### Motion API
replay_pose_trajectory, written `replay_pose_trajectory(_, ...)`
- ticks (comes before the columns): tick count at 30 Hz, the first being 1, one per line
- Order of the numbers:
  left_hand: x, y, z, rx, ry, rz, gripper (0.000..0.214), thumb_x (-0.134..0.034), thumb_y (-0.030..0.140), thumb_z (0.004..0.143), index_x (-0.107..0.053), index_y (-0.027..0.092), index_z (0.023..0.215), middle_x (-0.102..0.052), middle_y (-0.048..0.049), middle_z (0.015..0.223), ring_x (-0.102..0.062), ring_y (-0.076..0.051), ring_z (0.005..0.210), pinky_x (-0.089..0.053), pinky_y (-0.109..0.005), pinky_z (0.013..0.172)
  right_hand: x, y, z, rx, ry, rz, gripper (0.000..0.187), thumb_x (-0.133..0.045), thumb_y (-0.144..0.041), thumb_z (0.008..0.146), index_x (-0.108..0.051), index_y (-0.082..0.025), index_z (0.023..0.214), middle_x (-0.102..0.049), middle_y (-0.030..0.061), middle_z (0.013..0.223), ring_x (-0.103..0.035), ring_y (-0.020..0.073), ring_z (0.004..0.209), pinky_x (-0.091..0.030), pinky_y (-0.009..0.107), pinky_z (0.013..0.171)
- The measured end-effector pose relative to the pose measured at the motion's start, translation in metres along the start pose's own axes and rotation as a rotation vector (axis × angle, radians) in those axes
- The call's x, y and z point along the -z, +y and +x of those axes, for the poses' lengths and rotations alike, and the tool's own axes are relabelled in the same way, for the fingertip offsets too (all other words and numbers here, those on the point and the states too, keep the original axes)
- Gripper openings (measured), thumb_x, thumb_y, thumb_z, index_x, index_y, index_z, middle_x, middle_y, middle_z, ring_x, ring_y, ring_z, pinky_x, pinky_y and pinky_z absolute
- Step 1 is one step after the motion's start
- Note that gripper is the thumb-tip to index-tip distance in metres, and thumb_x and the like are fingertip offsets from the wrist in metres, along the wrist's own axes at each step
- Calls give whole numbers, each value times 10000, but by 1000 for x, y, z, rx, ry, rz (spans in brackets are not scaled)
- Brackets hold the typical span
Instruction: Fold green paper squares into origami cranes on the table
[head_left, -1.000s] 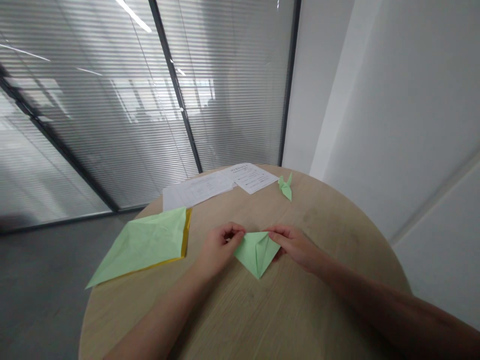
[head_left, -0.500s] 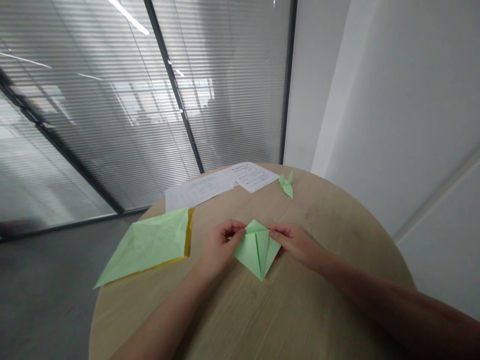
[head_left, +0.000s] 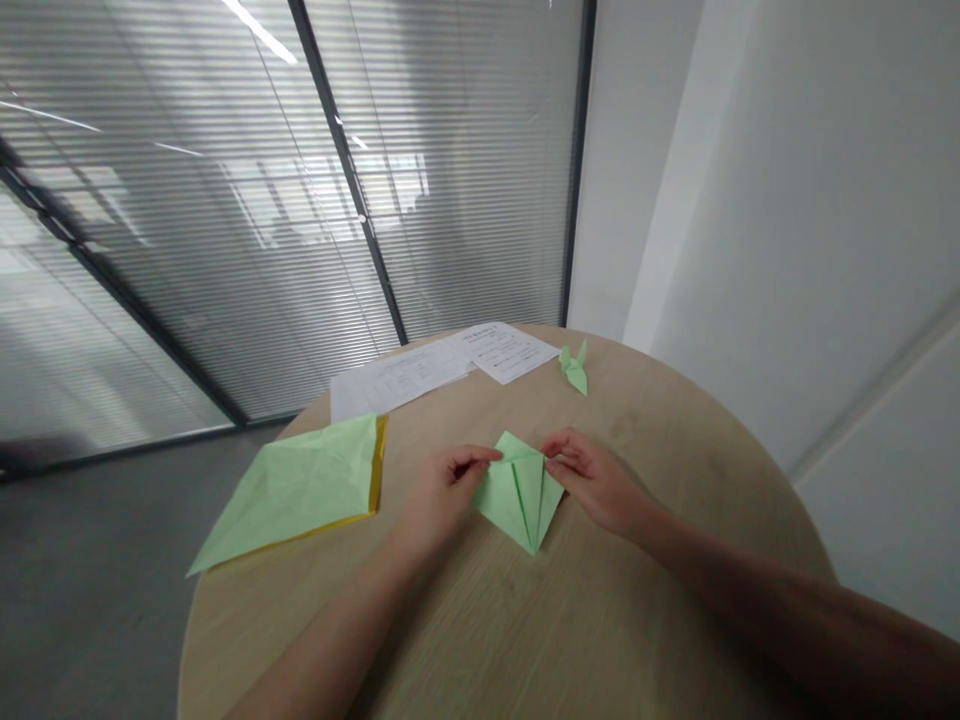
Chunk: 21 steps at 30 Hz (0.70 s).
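Observation:
A light green origami paper [head_left: 517,500], folded into a kite shape with its long point toward me, lies between my hands on the round wooden table. My left hand [head_left: 444,495] has closed its thumb and index finger on the paper's left edge, near the upper fold. At the upper right corner, the thumb and curled fingers of my right hand [head_left: 596,482] pinch the edge of the paper. Flaps meet at a dark slit down its middle. Farther back on the table stands a finished green paper crane [head_left: 574,368].
To the left, large green paper sheets [head_left: 315,485] with a yellow one beneath overhang the table's [head_left: 480,640] edge. Printed white sheets [head_left: 397,380] lie at the back. Glass panels with blinds [head_left: 465,180] and a white wall [head_left: 810,200] stand beyond the table.
The paper's near point has shifted slightly right, and its top has moved slightly away from me. My right hand's fingers have come up from beneath the paper to its upper right corner.

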<state>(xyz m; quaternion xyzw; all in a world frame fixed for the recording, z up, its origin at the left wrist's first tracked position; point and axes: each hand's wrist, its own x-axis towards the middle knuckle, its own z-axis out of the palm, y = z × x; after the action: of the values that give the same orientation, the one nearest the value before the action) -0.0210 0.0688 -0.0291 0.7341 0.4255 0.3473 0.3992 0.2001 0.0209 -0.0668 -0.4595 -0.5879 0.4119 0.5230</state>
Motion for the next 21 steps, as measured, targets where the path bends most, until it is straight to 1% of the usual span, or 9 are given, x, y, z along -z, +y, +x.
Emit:
replay_pose_trajectory(2, -1, 1, -2, 4, -27, 9, 240, -572, 284, 846, -759, 184, 958, -748, -63, 900, -642, -188, 784, -479, -295, 694, 0, 0, 0, 7, -25, -16, 144, -575, -301, 885, -616, -242, 1011, -685, 21, 878, -661, 170, 777, -511, 293, 701)
replay_pose_trajectory(4, -2, 2, -4, 1, -64, -13, 232, -583, 292, 850, -747, 183, 971, -742, -62, 912, -644, -188, 797, -487, -293, 701, 1, 0, 0, -2, -40, -25, 198, -557, -275, 892, -641, -251, 1070, -711, 33, 927, -680, 184, 827, -528, 320, 754)
replay_pose_trajectory(7, -3, 4, -7, -7, -113, -32, 249, -576, 363, 882, -725, 170, 933, -713, -52, 853, -624, -176, 761, -480, -277, 666, 3, 1, 0, 2, -34, -69, 253, -541, -242, 897, -670, -266, 1113, -738, 40, 987, -690, 198, 881, -536, 348, 808)
replay_pose_trajectory(10, -3, 6, -7, -30, -146, -16, 299, -587, 434, 890, -709, 162, 878, -691, -45, 826, -610, -170, 748, -476, -267, 650, 5, 2, 0, 57, -17, -150, 257, -529, -233, 909, -704, -269, 1093, -746, 37, 972, -687, 198, 874, -537, 348, 804)
replay_pose_trajectory(12, -3, 6, -7, -40, -153, 13, 296, -615, 447, 871, -710, 167, 888, -691, -44, 843, -612, -170, 751, -484, -271, 656, 6, 0, 0, 122, -10, -219, 263, -523, -230, 916, -724, -269, 1082, -743, 40, 971, -678, 196, 881, -530, 344, 803)
replay_pose_trajectory(16, -5, 4, -6, -49, -122, 64, 248, -683, 410, 809, -703, 181, 903, -690, -43, 865, -626, -181, 768, -501, -285, 667, 6, -6, 0, 245, -37, -318, 276, -500, -212, 928, -759, -258, 1010, -721, 54, 964, -661, 190, 894, -508, 319, 781)
replay_pose_trajectory(18, -6, 2, -6, -74, -106, 78, 212, -694, 360, 795, -700, 189, 922, -693, -43, 891, -628, -186, 801, -509, -292, 690, 6, -9, -1, 253, -43, -340, 284, -492, -202, 929, -761, -245, 1005, -715, 61, 957, -658, 185, 881, -502, 307, 762)
replay_pose_trajectory(21, -7, 2, -6, -115, -106, 98, 188, -671, 287, 804, -701, 200, 968, -692, -42, 932, -619, -178, 811, -514, -300, 717, 5, -12, -2, 233, -32, -374, 288, -493, -200, 923, -751, -232, 1046, -707, 61, 923, -649, 178, 830, -495, 296, 721)
